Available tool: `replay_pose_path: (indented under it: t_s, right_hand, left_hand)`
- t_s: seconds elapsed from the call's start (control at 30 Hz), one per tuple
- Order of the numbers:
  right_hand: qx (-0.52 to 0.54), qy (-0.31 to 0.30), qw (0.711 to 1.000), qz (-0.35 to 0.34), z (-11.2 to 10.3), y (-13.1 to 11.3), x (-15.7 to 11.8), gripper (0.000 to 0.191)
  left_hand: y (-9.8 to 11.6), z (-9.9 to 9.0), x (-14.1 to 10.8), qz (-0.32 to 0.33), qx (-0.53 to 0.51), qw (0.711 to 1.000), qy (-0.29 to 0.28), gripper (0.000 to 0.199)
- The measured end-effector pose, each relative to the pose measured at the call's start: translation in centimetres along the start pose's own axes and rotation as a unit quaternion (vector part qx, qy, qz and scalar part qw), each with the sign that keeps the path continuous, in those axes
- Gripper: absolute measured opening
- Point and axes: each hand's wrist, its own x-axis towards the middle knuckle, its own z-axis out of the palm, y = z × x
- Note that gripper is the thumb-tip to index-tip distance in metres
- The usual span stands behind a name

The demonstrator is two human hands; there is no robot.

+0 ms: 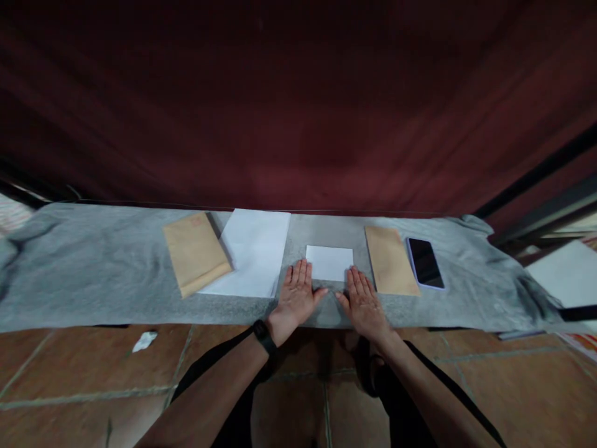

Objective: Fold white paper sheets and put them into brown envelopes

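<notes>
A small white sheet of paper (329, 262), perhaps folded, lies flat on the grey cloth in front of me. My left hand (299, 294) rests palm down at its left edge, fingers stretched out. At the sheet's right edge my right hand (362, 300) also lies flat, its fingers straight. Both thumbs point inward below the sheet, a little apart. Close to my left hand is a stack of larger white paper (259, 249). A brown envelope (390, 258) lies just right of my right hand.
Brown envelopes (194, 249) overlap the paper stack's left side. A phone (425, 264) lies at the right, beside the single envelope. Grey cloth (116, 261) covers the narrow table, with a dark red curtain (298, 124) behind it. A crumpled white scrap (144, 341) is on the tiled floor.
</notes>
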Motion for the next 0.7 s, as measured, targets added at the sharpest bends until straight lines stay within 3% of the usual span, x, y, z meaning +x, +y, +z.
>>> replay_pose_path:
  t_s: [0.13,0.3,0.47,0.7]
  right_hand:
    - [0.013,-0.013,0.999,0.037,-0.4,0.0,1.0,0.063]
    - [0.061,-0.029,0.996,0.061,-0.5,0.5,4.0,0.058]
    - [0.068,-0.045,0.995,0.05,0.6,0.0,6.0,0.057]
    - [0.047,-0.073,0.994,0.065,1.6,0.1,6.7,0.057]
  left_hand:
    - [0.5,-0.7,1.0,0.002,-0.003,0.999,0.036,0.073]
    - [2.0,-0.4,3.1,0.083,-0.034,0.994,0.067,0.061]
    - [2.9,0.8,4.8,0.082,-0.022,0.995,0.043,0.055]
    - [2.5,1.6,6.2,0.036,-0.016,0.999,-0.008,0.056]
